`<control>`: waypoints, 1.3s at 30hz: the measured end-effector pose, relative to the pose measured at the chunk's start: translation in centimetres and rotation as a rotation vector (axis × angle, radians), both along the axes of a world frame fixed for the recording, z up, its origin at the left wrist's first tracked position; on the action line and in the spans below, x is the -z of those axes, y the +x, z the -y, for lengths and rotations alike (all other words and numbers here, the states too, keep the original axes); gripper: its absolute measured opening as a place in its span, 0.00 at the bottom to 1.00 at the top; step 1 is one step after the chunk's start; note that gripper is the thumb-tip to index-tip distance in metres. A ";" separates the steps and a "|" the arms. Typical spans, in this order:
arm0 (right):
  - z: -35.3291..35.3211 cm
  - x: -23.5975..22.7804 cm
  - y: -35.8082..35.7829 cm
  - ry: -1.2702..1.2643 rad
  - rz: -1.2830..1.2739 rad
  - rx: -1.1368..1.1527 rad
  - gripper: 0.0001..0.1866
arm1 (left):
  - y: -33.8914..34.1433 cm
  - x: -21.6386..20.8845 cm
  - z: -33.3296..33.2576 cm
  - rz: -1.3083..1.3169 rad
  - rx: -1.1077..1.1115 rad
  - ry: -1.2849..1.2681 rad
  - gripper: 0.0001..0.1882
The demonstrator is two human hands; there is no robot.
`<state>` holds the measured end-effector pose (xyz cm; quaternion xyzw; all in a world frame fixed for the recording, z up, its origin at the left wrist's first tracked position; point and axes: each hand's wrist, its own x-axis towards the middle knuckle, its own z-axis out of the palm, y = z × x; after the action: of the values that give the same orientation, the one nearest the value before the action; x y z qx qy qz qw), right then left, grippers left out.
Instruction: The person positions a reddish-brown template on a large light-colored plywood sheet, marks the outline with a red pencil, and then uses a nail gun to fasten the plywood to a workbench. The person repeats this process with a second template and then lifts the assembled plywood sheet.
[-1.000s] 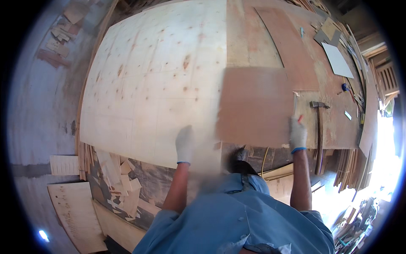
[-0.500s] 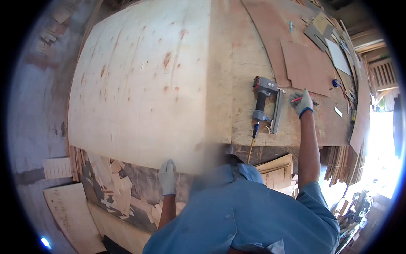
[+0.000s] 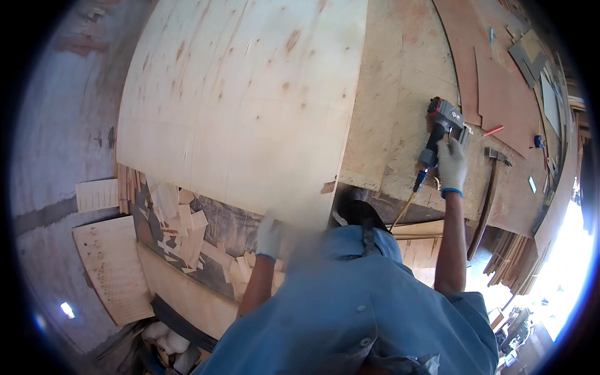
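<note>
Nail gun (image 3: 445, 116), hands (image 3: 269, 237) (gloved) apart, right (image 3: 452, 165) at handle (image 3: 435, 140)

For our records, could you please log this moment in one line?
right hand: at nail gun; left hand: by plywood sheet

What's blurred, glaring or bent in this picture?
Head view: haze smears the lower middle, softening the pale gloved left hand; head view: white glare washes out the lower right; head view: the large pale plywood sheet shows bowed edges; head view: the dark grey nail gun looks fairly sharp.
</note>
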<state>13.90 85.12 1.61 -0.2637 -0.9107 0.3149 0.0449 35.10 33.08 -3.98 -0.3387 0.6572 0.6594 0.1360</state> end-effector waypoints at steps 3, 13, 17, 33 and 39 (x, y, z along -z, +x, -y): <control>5.9 -1.1 -1.1 0.116 0.042 0.050 0.29 | 0.2 3.4 1.6 -0.059 0.101 -0.002 0.24; 6.1 -6.7 0.2 -0.387 -0.041 0.137 0.19 | -4.2 -3.8 3.8 -0.126 1.063 -0.626 0.24; 12.1 -12.5 11.4 -0.972 -0.412 0.317 0.24 | -6.7 -7.0 8.2 0.019 0.617 -0.019 0.26; 29.1 1.4 35.7 -1.961 -0.471 0.547 0.24 | -6.8 -6.0 14.2 0.124 -0.086 0.659 0.20; 36.9 5.2 35.5 -2.445 -0.607 0.266 0.24 | -6.6 -13.8 13.6 -0.038 -0.051 0.562 0.16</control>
<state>49.43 48.22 -3.64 -0.1394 0.0539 0.9887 0.0103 28.46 19.47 9.85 -0.2915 0.4423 0.8253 0.1956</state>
